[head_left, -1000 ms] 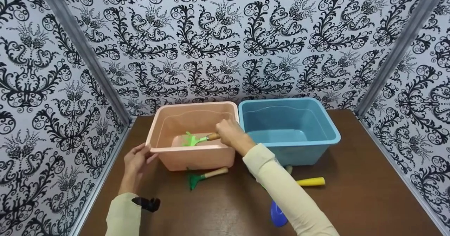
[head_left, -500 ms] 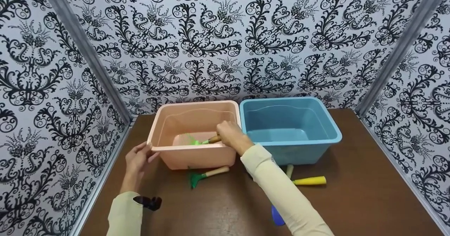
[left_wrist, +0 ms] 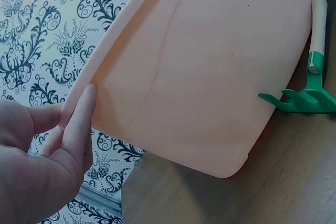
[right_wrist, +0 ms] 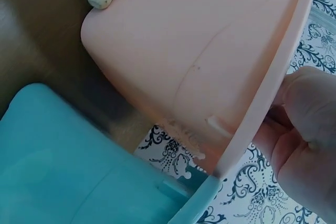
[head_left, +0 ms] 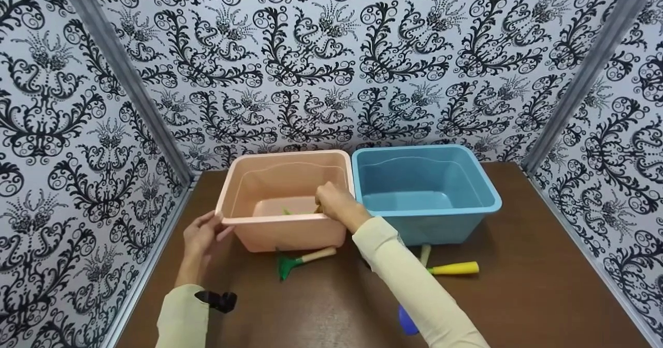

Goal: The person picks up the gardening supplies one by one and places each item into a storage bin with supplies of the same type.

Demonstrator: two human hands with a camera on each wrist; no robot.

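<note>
Light-green tool (head_left: 286, 212): mostly hidden behind front wall of peach tub (head_left: 287, 234); we see scrap only. Right hand (head_left: 334, 201): fingertips hidden from us in head view; cut off by right edge in right wrist view. Yellow handle (head_left: 458, 269), pale handle (head_left: 425, 255): other ends behind right sleeve (head_left: 409, 280). Blue item (head_left: 407, 321): partly covered, kind we cannot tell. Green rake (left_wrist: 314, 80): cut off at right edge, left wrist view. Specks (left_wrist: 231, 54) on tub: too small to identify.

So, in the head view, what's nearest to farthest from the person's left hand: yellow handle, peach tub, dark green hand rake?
1. Peach tub: rim pinched by the left hand.
2. Dark green hand rake: right of the hand.
3. Yellow handle: farther right, past the rake.
</note>
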